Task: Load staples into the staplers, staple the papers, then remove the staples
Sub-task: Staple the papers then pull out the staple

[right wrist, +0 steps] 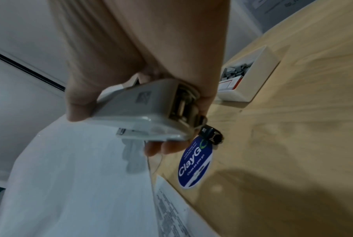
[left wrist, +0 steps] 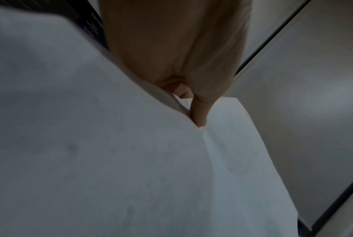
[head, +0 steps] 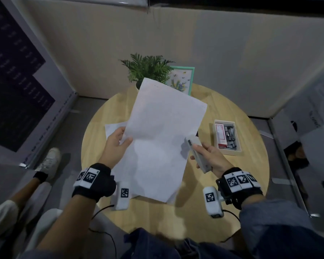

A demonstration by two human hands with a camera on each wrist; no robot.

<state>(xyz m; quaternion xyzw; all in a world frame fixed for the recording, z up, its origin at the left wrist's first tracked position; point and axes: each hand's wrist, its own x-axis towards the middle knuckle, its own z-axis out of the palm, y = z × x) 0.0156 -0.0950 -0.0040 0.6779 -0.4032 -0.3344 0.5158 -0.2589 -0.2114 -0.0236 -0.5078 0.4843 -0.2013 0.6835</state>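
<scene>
Fingers (head: 126, 142) of my left hand (head: 115, 144) pinch the raised papers (head: 161, 139) at their left edge, thumb on the upper face and the rest tucked behind; from the left wrist, one fingertip presses into the sheet where a shallow crease starts, and the edges of the sheets part slightly there. I hold the papers above the tabletop (head: 232, 184), tilted away from me, their far corner reaching toward the potted plant (head: 148, 67) and the framed flower picture (head: 181, 80).

My right hand (head: 211, 157) is wrapped around the pale grey stapler (head: 196, 156), thumb along one side and fingers curled under the base. Its nose points at the right edge of the papers and sits at or just beside it; I cannot tell whether the sheets are between its two arms. From the right wrist I see the stapler's rear end (right wrist: 149, 110), with its metal hinge parts, and my fingertips (right wrist: 165, 146) showing beneath it.

More paper (head: 114, 128) lies flat on the tabletop under the raised sheets, and the right wrist view shows a printed sheet (right wrist: 171, 208) there too. A white tray (head: 226, 136) to my right holds loose grey staple strips (head: 231, 135) and a red-and-white staple box (head: 221, 135). A small black object (right wrist: 211, 133) rests on a round blue sticker (right wrist: 193, 166) on the tabletop near my right hand.
</scene>
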